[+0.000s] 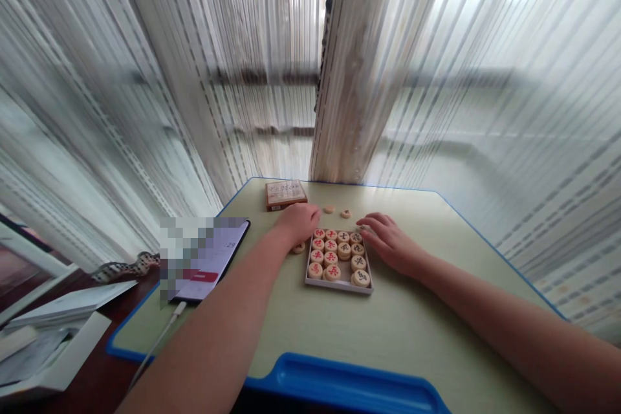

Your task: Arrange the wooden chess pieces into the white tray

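A shallow white tray (338,285) on the table holds several round wooden Chinese chess pieces, red-marked ones (330,258) on the left and black-marked ones (358,262) on the right. A gap shows in its lower middle. My left hand (299,222) is closed at the tray's upper left corner; what its curled fingers hold is hidden. Beside that wrist, a loose chess piece (298,248) lies partly covered. At the upper right corner, my right hand (389,240) pinches a small chess piece (361,228) between thumb and fingertips. Two more loose pieces (345,213) lie beyond the tray.
A brown box (286,193) sits at the table's far left. Along the left edge rests a phone (218,255) with a white cable (162,331). The table has a blue rim with a molded trough (354,383) in front. Striped curtains (272,65) hang behind. Papers (63,307) lie lower left.
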Tool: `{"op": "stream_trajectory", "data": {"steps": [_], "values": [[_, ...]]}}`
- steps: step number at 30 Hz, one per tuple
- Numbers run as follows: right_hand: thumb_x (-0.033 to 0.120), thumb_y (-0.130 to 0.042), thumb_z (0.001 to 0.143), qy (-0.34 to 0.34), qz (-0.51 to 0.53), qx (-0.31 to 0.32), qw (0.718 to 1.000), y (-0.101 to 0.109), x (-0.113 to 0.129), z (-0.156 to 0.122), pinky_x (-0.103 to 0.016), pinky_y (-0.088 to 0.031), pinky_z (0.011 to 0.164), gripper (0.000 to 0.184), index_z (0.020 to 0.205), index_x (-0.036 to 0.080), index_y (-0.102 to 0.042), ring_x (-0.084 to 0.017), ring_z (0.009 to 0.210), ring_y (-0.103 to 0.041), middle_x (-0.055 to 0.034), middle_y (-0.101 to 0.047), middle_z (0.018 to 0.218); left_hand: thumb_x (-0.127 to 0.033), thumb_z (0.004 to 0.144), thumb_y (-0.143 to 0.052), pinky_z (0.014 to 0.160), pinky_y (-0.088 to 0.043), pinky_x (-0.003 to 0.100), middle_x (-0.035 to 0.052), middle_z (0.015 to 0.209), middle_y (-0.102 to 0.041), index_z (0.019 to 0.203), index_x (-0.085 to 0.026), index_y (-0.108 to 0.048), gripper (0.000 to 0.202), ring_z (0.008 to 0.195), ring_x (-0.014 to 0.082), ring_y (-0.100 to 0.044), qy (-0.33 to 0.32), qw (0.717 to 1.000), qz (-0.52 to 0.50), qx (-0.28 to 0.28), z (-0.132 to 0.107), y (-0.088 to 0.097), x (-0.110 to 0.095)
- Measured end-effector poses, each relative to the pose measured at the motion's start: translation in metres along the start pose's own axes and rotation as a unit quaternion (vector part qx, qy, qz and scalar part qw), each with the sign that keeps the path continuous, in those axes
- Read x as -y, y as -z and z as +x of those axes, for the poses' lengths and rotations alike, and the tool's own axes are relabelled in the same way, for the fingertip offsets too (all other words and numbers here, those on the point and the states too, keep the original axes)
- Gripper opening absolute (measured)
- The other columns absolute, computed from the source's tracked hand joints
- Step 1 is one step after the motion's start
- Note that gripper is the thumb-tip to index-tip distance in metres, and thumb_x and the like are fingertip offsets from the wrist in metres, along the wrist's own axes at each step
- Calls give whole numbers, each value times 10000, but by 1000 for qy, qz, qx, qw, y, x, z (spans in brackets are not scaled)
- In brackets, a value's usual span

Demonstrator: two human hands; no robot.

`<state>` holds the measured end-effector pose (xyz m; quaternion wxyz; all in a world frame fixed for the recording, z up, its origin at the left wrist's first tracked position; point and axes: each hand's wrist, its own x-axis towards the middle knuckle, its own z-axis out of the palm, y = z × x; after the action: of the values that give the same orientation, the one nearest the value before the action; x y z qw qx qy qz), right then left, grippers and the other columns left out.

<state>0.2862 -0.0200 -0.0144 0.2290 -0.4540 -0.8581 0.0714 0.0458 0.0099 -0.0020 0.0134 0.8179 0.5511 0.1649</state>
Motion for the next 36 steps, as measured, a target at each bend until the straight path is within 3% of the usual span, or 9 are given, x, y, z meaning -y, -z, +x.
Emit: {"op": "stream_trajectory", "data": {"steps": [3,6,13,17,19,25,30,33,36], "values": [[154,-461,797,-4,-30,4,1000,-2,-4,0,-432,-428,980,365,1099,188,-663,-251,1107,-520,-111,-601,1166,-162,810,-417,880,-459,279,73,1040,-681,962,-171,-681,305,957,184,-616,8,1000,-12,7,0,2,2],[88,-453,750,-13,-33,-7,999,-6,-11,1,-422,-448,953,406,1066,193,-685,-247,1063,-552,-96,-634,1137,-80,725,-452,877,-461,262,62,1069,-665,955,-173,-684,339,970,179,-605,23,999,-2,26,-1,7,3],[289,-501,845,-28,-23,-71,997,-5,-11,1,-408,-506,824,263,1026,194,-667,-232,904,-610,-102,-673,964,-104,751,-431,841,-467,289,64,984,-675,866,-174,-691,293,921,186,-602,19,1000,10,8,-5,16,-2],[355,-565,826,22,19,-148,989,-2,-1,-3,-381,-531,748,245,1006,199,-621,-203,805,-615,-75,-648,872,-257,808,-482,831,-465,321,83,930,-676,900,-151,-683,245,890,207,-600,-54,998,-15,-39,-10,19,-14],[362,-584,820,59,41,-174,982,-1,3,-5,-363,-536,715,226,982,206,-603,-188,765,-612,-67,-641,855,-378,790,-553,816,-467,328,83,911,-678,997,-142,-663,332,870,211,-601,-91,992,-61,-56,-14,22,-25],[353,-627,801,117,69,-241,961,-2,13,-12,-318,-539,637,301,1040,215,-508,-154,686,-597,-31,-620,811,-460,766,-609,701,-463,258,59,839,-703,951,-145,-697,376,756,154,-619,-128,954,-268,-31,-25,28,-56],[264,-630,803,193,71,-241,948,2,21,-15,-286,-535,618,225,982,222,-501,-140,703,-584,-37,-601,846,-408,743,-642,656,-475,250,72,794,-711,852,-117,-714,320,711,155,-626,-51,905,-421,27,-24,20,-65],[254,-643,789,203,73,-228,949,5,24,-16,-295,-542,628,236,983,223,-512,-153,736,-588,-46,-601,858,-378,718,-670,677,-487,254,90,798,-705,818,-88,-702,308,728,158,-631,-14,867,-496,44,-22,16,-64],[248,-636,791,198,69,-218,953,5,23,-16,-309,-547,639,248,1013,221,-528,-163,750,-593,-57,-608,873,-396,702,-684,661,-482,247,80,770,-690,811,-82,-694,332,702,143,-614,-2,854,-519,43,-20,16,-62]]}}
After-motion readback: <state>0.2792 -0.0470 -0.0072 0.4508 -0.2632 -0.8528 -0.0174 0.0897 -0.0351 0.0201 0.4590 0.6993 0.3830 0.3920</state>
